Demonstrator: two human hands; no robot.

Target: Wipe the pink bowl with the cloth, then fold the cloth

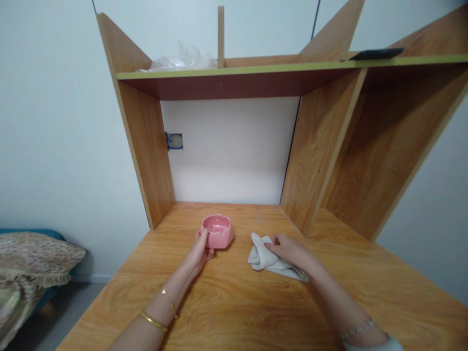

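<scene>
A pink ashtray-like dish (218, 230) sits on the wooden desk (234, 302) near the back middle. My left hand (202, 248) grips its near-left side, thumb on the rim and fingers curled beneath. To the right lies a crumpled white cloth (263, 260). My right hand (287, 248) rests on top of it with the fingers curled into its folds.
Upright wooden panels (146, 146) stand left and right of the desk's back, with a green-edged shelf (292, 66) above. On the shelf lie a clear plastic bag (183, 59) and a dark flat object (376, 53). A bed with patterned bedding (32, 263) is at the lower left.
</scene>
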